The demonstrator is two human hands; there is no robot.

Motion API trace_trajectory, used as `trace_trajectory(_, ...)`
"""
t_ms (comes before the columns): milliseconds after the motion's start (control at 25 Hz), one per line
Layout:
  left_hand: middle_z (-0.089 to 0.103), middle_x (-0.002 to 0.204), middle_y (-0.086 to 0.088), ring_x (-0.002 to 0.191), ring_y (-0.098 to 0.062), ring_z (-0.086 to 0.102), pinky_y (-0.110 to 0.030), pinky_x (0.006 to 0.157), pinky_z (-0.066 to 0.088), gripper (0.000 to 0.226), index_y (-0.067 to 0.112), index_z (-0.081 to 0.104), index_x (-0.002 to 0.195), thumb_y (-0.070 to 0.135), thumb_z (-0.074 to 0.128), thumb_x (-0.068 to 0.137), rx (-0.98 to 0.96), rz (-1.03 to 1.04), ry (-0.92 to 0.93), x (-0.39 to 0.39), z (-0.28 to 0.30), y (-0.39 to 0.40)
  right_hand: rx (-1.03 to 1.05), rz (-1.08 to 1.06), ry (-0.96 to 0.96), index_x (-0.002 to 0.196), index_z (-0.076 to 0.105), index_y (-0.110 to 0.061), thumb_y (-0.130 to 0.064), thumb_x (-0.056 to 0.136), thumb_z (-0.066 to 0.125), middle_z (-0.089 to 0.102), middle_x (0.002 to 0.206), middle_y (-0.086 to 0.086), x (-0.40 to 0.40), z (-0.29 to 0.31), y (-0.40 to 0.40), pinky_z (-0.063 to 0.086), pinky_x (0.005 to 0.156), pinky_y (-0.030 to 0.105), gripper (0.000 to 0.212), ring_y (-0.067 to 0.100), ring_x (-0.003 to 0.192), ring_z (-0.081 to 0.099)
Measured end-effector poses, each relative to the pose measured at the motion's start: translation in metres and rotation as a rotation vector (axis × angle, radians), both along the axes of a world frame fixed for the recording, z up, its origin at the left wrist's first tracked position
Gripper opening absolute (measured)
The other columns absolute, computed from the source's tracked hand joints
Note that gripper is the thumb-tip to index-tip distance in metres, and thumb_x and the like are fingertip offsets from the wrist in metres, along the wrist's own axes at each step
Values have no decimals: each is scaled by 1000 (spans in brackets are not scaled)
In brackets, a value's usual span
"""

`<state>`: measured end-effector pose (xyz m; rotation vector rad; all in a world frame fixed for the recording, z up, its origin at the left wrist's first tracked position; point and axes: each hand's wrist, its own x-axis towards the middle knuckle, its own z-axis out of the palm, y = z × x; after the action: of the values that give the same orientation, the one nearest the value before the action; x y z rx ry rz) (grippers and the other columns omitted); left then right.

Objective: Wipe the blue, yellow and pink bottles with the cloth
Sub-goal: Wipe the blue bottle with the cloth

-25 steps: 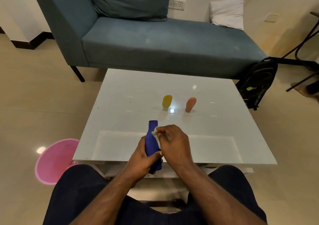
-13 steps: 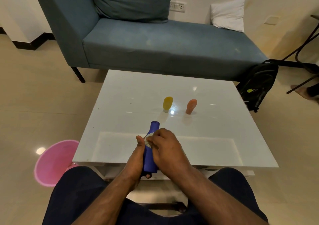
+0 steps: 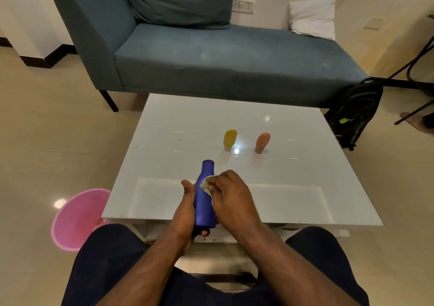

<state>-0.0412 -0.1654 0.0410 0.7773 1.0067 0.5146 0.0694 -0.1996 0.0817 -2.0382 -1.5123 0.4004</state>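
Your left hand [image 3: 185, 209] was clenched round the lower part of the blue bottle [image 3: 204, 200], thumb up along its left side, fingers wrapped under the base. You held it upright, neck pointing away from you, lifted above the near edge of the table [image 3: 293, 188]. Your right hand [image 3: 231, 197] pinched the cloth [image 3: 204, 184], a small white wad, and pressed it on the bottle's right side at approx. the shoulder, just below the neck. Most of the cloth was hidden under your fingers, so its full shape I cannot tell.

Farther on the table, the yellow bottle [image 3: 230, 139] and the pink bottle [image 3: 262, 142] stood near each other, not touching, both well apart from your hands, w/ the yellow one on the left.

Beyond the table was a blue sofa [image 3: 223, 63] w/ a white pillow [image 3: 313, 15] at its right end. A black backpack [image 3: 354, 113] leaned on the floor beside the sofa, right of the table. A pink bucket [image 3: 75, 218] stood on the floor left of your knee.
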Motion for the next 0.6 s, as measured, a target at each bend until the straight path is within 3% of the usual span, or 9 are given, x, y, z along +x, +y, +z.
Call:
trace_trajectory(120,70,81,-18,72,-31,64,-33,58,49,83,16,65,113,81,27,78,-21,31,-7,-2,-2,2,-9,140,61,110,64,-19,-27,93,55,54,104,-3,-18,0,-15,44,79,10,20,7,89,54)
trace_trajectory(280,68,78,-18,60,-27,61,-27,47,44,77,17,65,107,78,26,79,-2,43,6,-1,-1,2,-19,-36,93,103,65,-19,-36,96,50,56,97,-3,-3,-5,-11,44,78,18,24,8,83,55)
trace_trajectory(440,72,77,-14,73,-30,66,-37,67,53,74,16,65,105,76,27,84,-23,90,39,-1,-6,4,-24,149,8,113,62,-17,-26,91,60,57,106,0,-20,-3,-29,47,89,25,24,13,94,57)
trace_trajectory(600,74,88,-16,79,-31,69,-42,70,57,64,14,63,112,66,31,95,-45,87,42,2,-4,3,9,-12,115,106,65,-19,-33,94,53,57,100,-4,-6,-11,-27,43,73,5,22,4,82,55)
